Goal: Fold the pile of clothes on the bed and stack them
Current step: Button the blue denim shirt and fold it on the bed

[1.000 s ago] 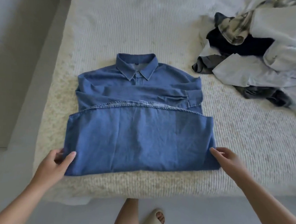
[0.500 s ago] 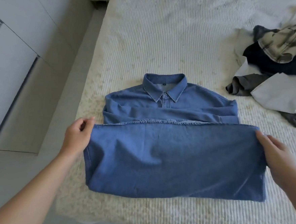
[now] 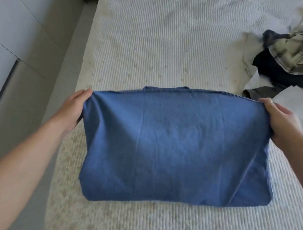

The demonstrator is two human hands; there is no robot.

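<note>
A blue denim shirt (image 3: 175, 149) lies on the bed (image 3: 170, 44), its lower half doubled up over the upper half, so the collar is hidden but for a sliver at the far edge. My left hand (image 3: 74, 107) grips the folded layer's far left corner. My right hand (image 3: 281, 120) grips its far right corner. The unfolded clothes pile (image 3: 290, 65) sits at the right of the bed, beyond my right hand.
The pile holds a plaid garment (image 3: 293, 49), a dark navy one (image 3: 275, 71) and white pieces (image 3: 295, 103). Grey floor (image 3: 41, 92) and white cabinet fronts (image 3: 13, 24) run along the bed's left side.
Both hands carried the shirt's bottom hem away from me, up over the collar, so the fold now covers the upper half. The view has shifted toward the bed.
</note>
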